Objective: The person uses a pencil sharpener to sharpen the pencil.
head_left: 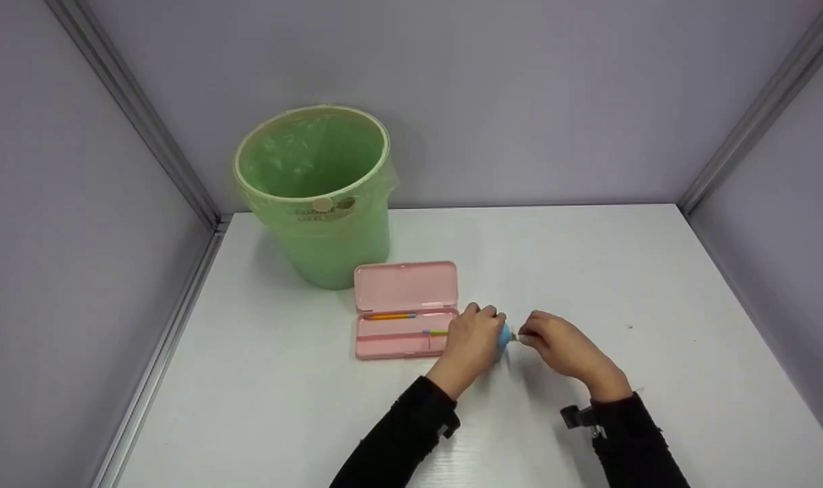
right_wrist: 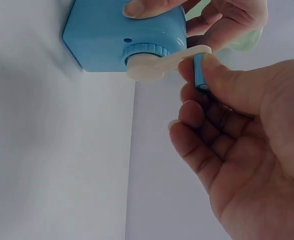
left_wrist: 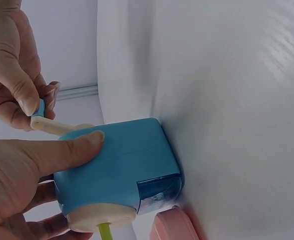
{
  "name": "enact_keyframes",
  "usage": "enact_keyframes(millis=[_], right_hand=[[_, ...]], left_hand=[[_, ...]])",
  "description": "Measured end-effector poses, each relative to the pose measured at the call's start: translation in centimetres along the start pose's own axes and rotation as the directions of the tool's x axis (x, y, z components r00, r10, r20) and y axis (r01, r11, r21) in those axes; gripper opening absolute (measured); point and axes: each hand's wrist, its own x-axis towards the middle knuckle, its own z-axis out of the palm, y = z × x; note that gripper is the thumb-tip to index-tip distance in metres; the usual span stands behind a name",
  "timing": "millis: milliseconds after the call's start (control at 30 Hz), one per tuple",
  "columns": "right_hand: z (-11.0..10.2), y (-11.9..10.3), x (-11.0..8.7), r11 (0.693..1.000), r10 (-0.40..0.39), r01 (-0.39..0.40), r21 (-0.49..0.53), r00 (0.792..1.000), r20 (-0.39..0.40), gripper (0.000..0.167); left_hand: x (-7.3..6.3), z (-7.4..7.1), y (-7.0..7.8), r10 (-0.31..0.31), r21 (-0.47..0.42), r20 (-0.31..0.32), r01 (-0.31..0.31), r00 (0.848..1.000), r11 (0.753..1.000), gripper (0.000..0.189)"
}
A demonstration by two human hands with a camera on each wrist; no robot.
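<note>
"So, what stood round the hands?"

"Tall green plastic bin (head_left: 330, 247) w/ a thin liner (head_left: 283, 149), back L of the white table (head_left: 554, 257). Nr its foot, an open pink plastic pencil case (head_left: 405, 288) w/ an orange pencil (head_left: 389, 316) in it."

"And the blue boxy plastic sharpener (left_wrist: 121, 152)?"

"By the case's R end. L hand (head_left: 476, 339) mostly hid it from above, plus part of the case. A lime-green pencil (left_wrist: 105, 232) stuck out of its cream collar (left_wrist: 99, 216)."

"Fingers?"

"L gripped the body, thumb laid along it, others round the far side. R hand (head_left: 564, 346), wrist bent, pinched the small blue knob (right_wrist: 199, 75) of the cream crank (right_wrist: 177, 59), its other fingers loosely curled."

"Any writing?"

"Approx. two lines on the bin, too blurry to read."
</note>
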Motion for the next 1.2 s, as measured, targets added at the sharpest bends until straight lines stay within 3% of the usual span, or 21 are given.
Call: enact_keyframes(millis=[733,1200], right_hand=[[-0.4,0.9,1.7,1.000,-0.004,0.005,0.016,0.998,-0.065,0.010],[0.2,2.1,2.9,1.000,-0.026,0.026,-0.003,0.988,-0.150,0.013]], left_hand=[[0.0,0.0,-0.1,0.003,-0.022,0.016,-0.003,1.000,1.000,0.023],[0.1,0.3,0.0,-0.003,-0.020,0.072,0.005,0.997,1.000,0.027]])
